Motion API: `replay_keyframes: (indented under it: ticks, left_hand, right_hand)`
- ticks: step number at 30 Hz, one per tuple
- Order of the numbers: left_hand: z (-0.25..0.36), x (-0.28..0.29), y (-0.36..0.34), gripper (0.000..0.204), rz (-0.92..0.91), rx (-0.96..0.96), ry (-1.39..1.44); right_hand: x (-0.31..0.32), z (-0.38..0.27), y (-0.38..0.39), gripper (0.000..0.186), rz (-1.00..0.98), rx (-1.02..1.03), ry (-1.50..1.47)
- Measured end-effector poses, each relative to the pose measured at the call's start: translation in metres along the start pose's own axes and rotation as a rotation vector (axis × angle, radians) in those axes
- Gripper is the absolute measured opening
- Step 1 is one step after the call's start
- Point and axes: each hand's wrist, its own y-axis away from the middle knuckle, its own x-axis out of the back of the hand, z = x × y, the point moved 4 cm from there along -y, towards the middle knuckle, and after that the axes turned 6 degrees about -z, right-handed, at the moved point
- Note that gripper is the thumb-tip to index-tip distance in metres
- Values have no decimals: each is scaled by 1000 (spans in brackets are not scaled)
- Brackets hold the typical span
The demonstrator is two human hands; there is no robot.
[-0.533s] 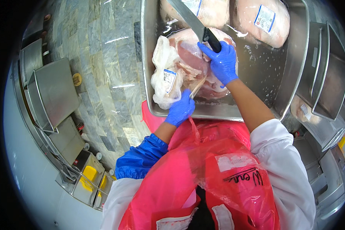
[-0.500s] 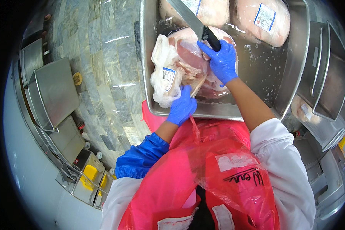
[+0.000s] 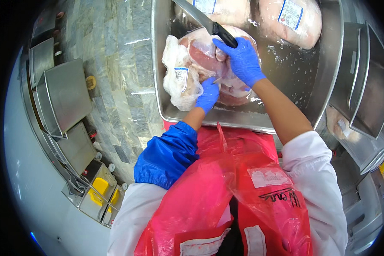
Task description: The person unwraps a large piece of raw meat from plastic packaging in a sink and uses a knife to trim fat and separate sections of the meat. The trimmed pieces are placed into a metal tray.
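A large cut of raw meat [image 3: 205, 56], pink with pale fat, lies in the near left part of a metal tub [image 3: 247, 123]. Crumpled clear plastic wrap [image 3: 171, 59] with a label clings to its left side. My right hand [image 3: 245, 62], gloved in blue, grips the black handle of a knife [image 3: 223, 34] over the meat. The blade points up and left, away from the meat's surface, and that hand's lower fingers touch the meat. My left hand [image 3: 208, 94], also gloved, is closed on the meat's near end beside the wrap; its fingertips are partly hidden.
Two wrapped, labelled cuts of meat [image 3: 291, 25] sit at the tub's far side, in shallow liquid. Metal carts [image 3: 67, 96] stand at the left along a wall. More metal tubs [image 3: 373, 85] are at the right, and a tiled floor [image 3: 115, 72] lies left of the tub.
My left hand has moved up and slightly right, from the edge of the plastic wrap further onto the meat. My right hand, still holding the knife, has shifted slightly left.
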Motion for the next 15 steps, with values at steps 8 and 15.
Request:
replay_keyframes:
  ticks: [8, 15]
  left_hand:
    - [12, -1, 9, 20, -93, 31, -14]
    - [2, -2, -5, 20, -140, -18, 13]
  right_hand:
    - [9, -31, -6, 35, 5, -21, 245]
    - [-17, -34, -12, 27, 273, -75, 209]
